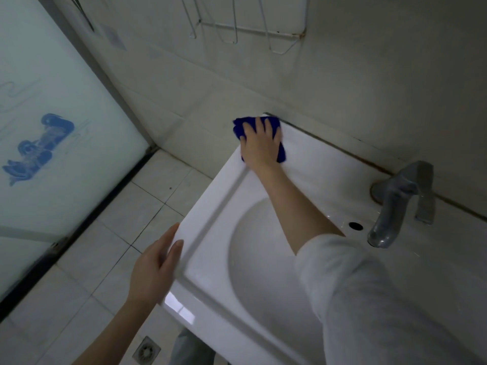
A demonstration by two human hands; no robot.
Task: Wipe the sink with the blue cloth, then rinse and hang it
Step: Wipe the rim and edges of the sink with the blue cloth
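Note:
The blue cloth (243,125) lies flat on the far left corner of the white sink (210,219), close to the wall. My right hand (259,144) presses down on the cloth with fingers spread, covering most of it. My left hand (155,267) rests against the sink's left edge, fingers extended and holding nothing. The round basin (258,259) sits below my right forearm. A grey metal faucet (395,206) stands at the sink's back right, with no water running.
A white wire rack (237,30) hangs on the tiled wall above the sink. A frosted glass door (52,154) with a blue print stands at left. The tiled floor has a drain (146,350) near the bottom.

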